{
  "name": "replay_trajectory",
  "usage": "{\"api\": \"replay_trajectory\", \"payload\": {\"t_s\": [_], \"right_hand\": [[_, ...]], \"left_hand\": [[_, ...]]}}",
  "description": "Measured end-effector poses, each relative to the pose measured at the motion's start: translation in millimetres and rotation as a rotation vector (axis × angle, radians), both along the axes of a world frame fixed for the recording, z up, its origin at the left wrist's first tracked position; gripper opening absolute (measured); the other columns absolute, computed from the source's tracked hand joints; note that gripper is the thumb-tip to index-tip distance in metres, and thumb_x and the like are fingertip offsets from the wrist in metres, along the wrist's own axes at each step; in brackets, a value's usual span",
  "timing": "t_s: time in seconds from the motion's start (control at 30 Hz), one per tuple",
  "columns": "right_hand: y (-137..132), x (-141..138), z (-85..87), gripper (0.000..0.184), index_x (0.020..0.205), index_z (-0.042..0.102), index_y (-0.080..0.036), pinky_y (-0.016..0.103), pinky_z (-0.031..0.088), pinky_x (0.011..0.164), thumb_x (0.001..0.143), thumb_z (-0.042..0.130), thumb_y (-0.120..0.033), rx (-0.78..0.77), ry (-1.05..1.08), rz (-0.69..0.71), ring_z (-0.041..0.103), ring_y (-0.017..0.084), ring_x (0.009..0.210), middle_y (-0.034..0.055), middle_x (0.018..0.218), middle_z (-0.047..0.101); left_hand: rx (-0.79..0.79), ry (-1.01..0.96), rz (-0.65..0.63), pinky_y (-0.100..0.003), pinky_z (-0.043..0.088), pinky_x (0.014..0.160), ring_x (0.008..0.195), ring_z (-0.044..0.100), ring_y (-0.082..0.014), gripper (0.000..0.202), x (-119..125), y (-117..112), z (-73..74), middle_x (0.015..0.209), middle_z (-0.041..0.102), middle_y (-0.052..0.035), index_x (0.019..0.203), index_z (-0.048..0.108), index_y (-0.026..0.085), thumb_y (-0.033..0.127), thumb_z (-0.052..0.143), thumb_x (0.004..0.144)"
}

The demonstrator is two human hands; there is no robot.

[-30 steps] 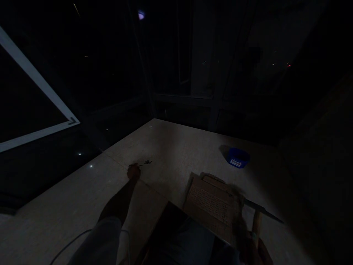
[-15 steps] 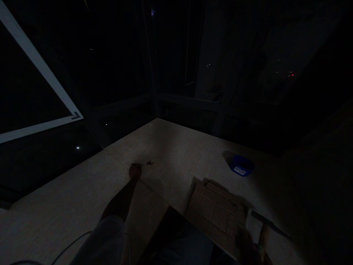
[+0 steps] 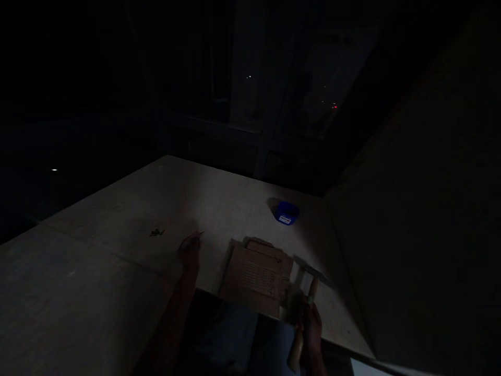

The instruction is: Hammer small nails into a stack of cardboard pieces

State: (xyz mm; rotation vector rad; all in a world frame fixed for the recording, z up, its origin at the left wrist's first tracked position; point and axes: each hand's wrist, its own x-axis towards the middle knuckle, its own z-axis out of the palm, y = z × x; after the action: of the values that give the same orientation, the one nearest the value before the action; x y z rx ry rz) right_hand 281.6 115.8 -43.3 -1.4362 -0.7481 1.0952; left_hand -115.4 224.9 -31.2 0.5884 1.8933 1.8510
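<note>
My left hand (image 3: 190, 249) is closed, and a thin dark nail (image 3: 202, 232) pokes out from its fingertips, above the pale surface. To its left lies a small pile of nails (image 3: 157, 233), dark and blurred in the dim light. My right hand (image 3: 312, 319) wraps round the wooden handle of a hammer (image 3: 313, 286). The metal head points away from me, right of a flat piece of brown cardboard (image 3: 254, 274). Printed text covers part of the cardboard, which lies between my two hands.
A blue plastic container (image 3: 287, 213) with a white label stands behind the cardboard on the pale tabletop (image 3: 219, 193). A dark wall (image 3: 407, 219) rises along the right side. Dark window panes stand beyond the far edge. My legs are under the near edge.
My left hand has come away from the nail pile towards the cardboard, with a nail in its fingers. The view has turned right. My right hand still grips the hammer.
</note>
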Motion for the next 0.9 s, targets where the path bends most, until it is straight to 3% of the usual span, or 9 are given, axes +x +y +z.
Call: {"api": "replay_trajectory", "payload": {"t_s": [0.1,0.2,0.3,0.37,0.47,0.57,0.7,0.9], "right_hand": [[1,-5,1.4,0.050,0.076,0.049,-0.022,0.022,0.031,0.037,0.070,0.071,-0.067,-0.032,0.124,-0.027,0.030,0.008,0.037,-0.0112,0.049,0.034],[3,-7,0.8,0.051,0.075,0.047,-0.023,0.022,0.030,0.035,0.071,0.069,-0.068,-0.028,0.164,-0.039,0.029,0.007,0.036,-0.0116,0.049,0.033],[3,-7,-0.8,0.050,0.079,0.048,-0.022,0.022,0.030,0.035,0.073,0.070,-0.067,-0.019,0.209,-0.041,0.027,0.007,0.036,-0.0121,0.049,0.034],[2,-7,-2.5,0.049,0.081,0.048,-0.023,0.021,0.030,0.035,0.073,0.072,-0.065,-0.004,0.260,-0.027,0.028,0.006,0.036,-0.0125,0.048,0.035],[2,-7,-5.8,0.049,0.083,0.048,-0.022,0.020,0.031,0.034,0.074,0.072,-0.064,0.007,0.294,-0.008,0.029,0.006,0.035,-0.0126,0.048,0.036],[3,-8,-8.3,0.050,0.081,0.048,-0.022,0.020,0.032,0.033,0.076,0.071,-0.066,0.001,0.287,-0.005,0.029,0.006,0.035,-0.0122,0.049,0.038],[4,-8,-7.2,0.047,0.082,0.049,-0.022,0.019,0.033,0.033,0.077,0.071,-0.063,0.004,0.308,0.016,0.031,0.006,0.035,-0.0122,0.050,0.038],[4,-8,-1.0,0.048,0.083,0.050,-0.022,0.019,0.033,0.031,0.078,0.069,-0.066,-0.002,0.279,0.027,0.033,0.006,0.034,-0.0114,0.051,0.040]], "left_hand": [[-0.012,-0.049,-0.290,-0.029,0.055,0.060,0.067,0.067,-0.0182,0.049,70,13,2.7,0.093,0.076,-0.0099,0.102,0.074,0.015,0.053,0.068,0.071],[-0.049,-0.015,-0.594,-0.028,0.056,0.066,0.079,0.070,-0.0196,0.042,127,23,6.8,0.098,0.076,-0.0097,0.100,0.074,0.019,0.051,0.064,0.076],[-0.071,0.035,-0.783,-0.028,0.057,0.073,0.089,0.070,-0.0201,0.032,170,29,3.7,0.099,0.076,-0.0081,0.096,0.072,0.022,0.047,0.061,0.080],[-0.074,0.005,-0.851,-0.028,0.057,0.069,0.084,0.070,-0.0191,0.031,189,32,-2.7,0.095,0.075,-0.0074,0.093,0.070,0.021,0.048,0.060,0.082],[-0.067,-0.078,-0.935,-0.028,0.055,0.059,0.069,0.067,-0.0171,0.038,206,36,-14.5,0.084,0.073,-0.0065,0.088,0.068,0.018,0.055,0.059,0.080],[-0.048,-0.092,-0.993,-0.028,0.054,0.059,0.064,0.065,-0.0160,0.042,212,40,-24.4,0.081,0.072,-0.0056,0.088,0.069,0.016,0.056,0.066,0.073],[-0.034,-0.037,-1.024,-0.033,0.057,0.069,0.077,0.070,-0.0206,0.041,215,44,-31.8,0.091,0.075,-0.0086,0.094,0.071,0.016,0.050,0.069,0.071],[0.000,0.239,-1.068,-0.042,0.055,0.092,0.097,0.072,-0.0264,0.032,211,40,-31.2,0.101,0.078,-0.0099,0.097,0.076,0.018,0.042,0.060,0.083]]}}
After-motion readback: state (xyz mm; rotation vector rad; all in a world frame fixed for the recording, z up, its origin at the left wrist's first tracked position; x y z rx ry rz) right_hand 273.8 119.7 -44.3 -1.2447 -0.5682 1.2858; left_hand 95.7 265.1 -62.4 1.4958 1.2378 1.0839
